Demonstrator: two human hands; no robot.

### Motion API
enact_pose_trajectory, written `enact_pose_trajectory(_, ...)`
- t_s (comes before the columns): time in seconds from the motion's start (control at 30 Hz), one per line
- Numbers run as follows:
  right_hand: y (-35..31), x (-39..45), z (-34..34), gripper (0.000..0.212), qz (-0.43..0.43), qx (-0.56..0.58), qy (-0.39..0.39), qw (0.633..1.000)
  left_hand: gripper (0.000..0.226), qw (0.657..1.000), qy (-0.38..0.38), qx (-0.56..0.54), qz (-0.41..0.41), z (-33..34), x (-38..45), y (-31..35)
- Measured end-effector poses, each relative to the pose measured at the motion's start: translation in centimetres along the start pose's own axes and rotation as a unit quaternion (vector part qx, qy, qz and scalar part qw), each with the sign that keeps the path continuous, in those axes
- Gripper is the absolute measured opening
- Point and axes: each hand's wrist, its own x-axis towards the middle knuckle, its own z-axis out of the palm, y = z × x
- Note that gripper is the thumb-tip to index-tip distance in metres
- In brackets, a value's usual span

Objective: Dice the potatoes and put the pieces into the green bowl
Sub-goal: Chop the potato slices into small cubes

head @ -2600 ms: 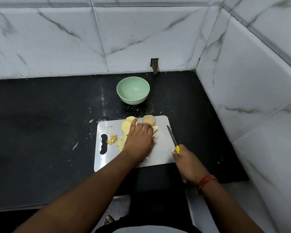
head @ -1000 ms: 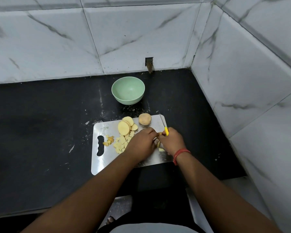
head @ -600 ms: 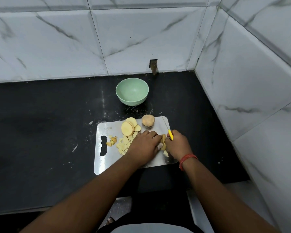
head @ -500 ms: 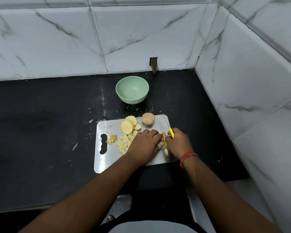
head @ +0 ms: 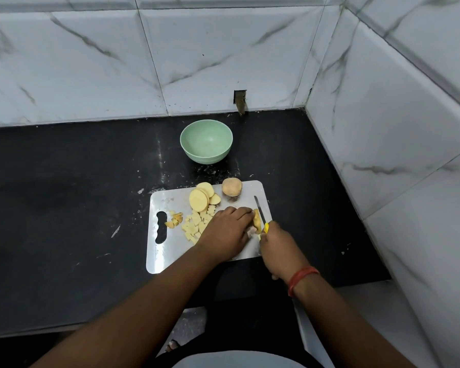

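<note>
Now the right hand (head: 278, 248) has drawn back toward the person, and the knife (head: 260, 216) it grips by the yellow handle lies with its blade flat along the right edge of the steel cutting board (head: 168, 258). Half a second ago that hand sat further forward, tight against the left hand; the blade has since slid back through the potato slice (head: 256, 221), which suggests one cutting stroke is ending. The left hand (head: 227, 232) stays where it was, fingers curled down over the slice, pinning it to the board just left of the blade.

To the left of that hand lies a heap of diced pieces (head: 195, 225), with a few darker scraps (head: 175, 221) near the board's handle slot. Behind them, uncut round slices (head: 201, 197) lean together, and a whole potato (head: 231, 187) stands at the board's far edge.

The green bowl (head: 206, 141) sits on the black tabletop (head: 64, 208) beyond the board, well apart from the hands, and holds nothing. So dicing is partway through, and no pieces have gone into the bowl yet.
</note>
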Motion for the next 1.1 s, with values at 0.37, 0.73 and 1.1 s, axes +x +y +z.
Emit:
enact_pose_trajectory(0.37, 0.1, -1.0, 0.6, 0.01, 0.024, -0.036, -0.028, 0.999, 0.047, 1.0, -0.009, -0.001, -0.014, 0.3, -0.1, 0.0)
enact_pose_trajectory(0.73, -0.1, -1.5, 1.6, 0.023, 0.033, -0.082, -0.015, 0.996, 0.043, 1.0, -0.005, 0.005, -0.017, 0.0, 0.0, 0.3)
enact_pose_trajectory(1.1, -0.6, 0.0, 3.3, 0.033, 0.092, -0.085, -0.027, 0.992, 0.038, 0.996, -0.014, 0.085, -0.011, -0.4, 0.5, 0.6)
